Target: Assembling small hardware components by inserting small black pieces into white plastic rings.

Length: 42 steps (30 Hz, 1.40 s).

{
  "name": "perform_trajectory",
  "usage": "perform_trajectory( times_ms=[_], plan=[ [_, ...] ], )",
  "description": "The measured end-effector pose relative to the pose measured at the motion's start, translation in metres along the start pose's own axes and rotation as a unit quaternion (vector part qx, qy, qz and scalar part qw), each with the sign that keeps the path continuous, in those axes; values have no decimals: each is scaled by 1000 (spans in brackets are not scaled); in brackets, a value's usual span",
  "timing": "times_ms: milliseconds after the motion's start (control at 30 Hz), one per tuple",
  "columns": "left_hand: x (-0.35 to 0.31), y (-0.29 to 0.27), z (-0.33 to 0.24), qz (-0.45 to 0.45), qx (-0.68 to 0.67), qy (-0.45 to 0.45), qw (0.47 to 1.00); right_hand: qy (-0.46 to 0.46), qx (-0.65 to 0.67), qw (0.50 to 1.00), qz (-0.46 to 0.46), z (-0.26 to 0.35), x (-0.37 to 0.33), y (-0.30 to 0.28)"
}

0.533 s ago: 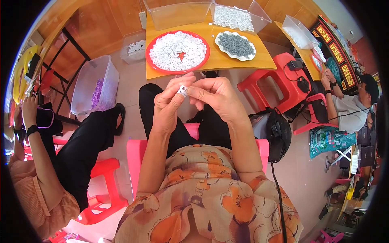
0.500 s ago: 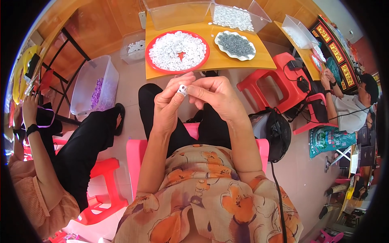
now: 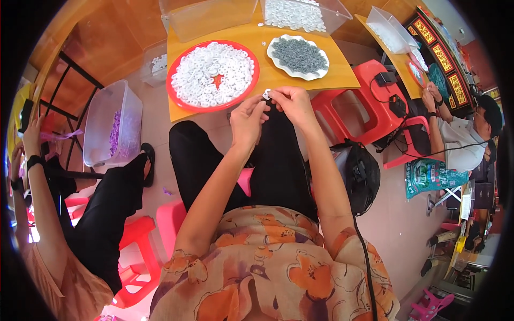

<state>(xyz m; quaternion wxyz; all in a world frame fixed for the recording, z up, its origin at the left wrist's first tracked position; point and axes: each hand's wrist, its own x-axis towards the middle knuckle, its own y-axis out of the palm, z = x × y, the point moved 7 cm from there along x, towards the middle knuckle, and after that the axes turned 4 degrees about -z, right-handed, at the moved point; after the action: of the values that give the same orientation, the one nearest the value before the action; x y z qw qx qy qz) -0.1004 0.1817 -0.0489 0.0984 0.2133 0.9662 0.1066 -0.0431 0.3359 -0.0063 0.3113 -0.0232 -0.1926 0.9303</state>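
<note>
Fingers (image 3: 279,98) of the right hand (image 3: 295,109) are clamped on a small white piece (image 3: 266,94), and it's out at the tips, dark hole showing! The left hand (image 3: 246,121) has dropped off it: half a second ago both were on the piece; now the left sits just beside, thumb and fingers curled close, and whether it grips anything I cannot tell. Both arms reach farther forward too, bringing the piece up against the near edge of the yellow table (image 3: 342,76) as seen from above. Beyond, the red tray (image 3: 256,80) of white rings (image 3: 195,72) has slid left in view, and so has the scalloped plate (image 3: 300,75) of grey bits (image 3: 299,54); the whole scene has shifted. Out left, a co-worker's purple strip (image 3: 65,135) now stretches sideways above a knee.
</note>
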Motion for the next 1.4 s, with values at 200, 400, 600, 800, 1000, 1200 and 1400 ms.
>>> perform_trajectory(
  times_ms=[200, 400, 600, 800, 1000, 1200, 1400],
  plan=[
    [45, 33, 27, -3, -50, -26, 998, 82, 95, 992, 27, -42, 41, -9],
    [62, 51, 40, -10, -59, -39, 997, 29, -12, 1000, 1, -29, 49, -24],
    [60, 60, 37, -7, -38, -10, 999, -59, -84, 995, 4, -24, 57, -30],
    [56, 66, 14, 0, 58, 25, 998, -244, -147, 953, -102, -10, 55, -43],
    [79, 79, 17, -45, 41, -23, 998, -238, -204, 948, -61, -1, 55, -32],
    [83, 78, 29, -86, -24, -80, 993, -248, -228, 940, -53, -10, 55, -26],
    [90, 75, 41, -103, -33, -84, 991, -288, -221, 927, -95, -11, 55, -22]
  ],
)
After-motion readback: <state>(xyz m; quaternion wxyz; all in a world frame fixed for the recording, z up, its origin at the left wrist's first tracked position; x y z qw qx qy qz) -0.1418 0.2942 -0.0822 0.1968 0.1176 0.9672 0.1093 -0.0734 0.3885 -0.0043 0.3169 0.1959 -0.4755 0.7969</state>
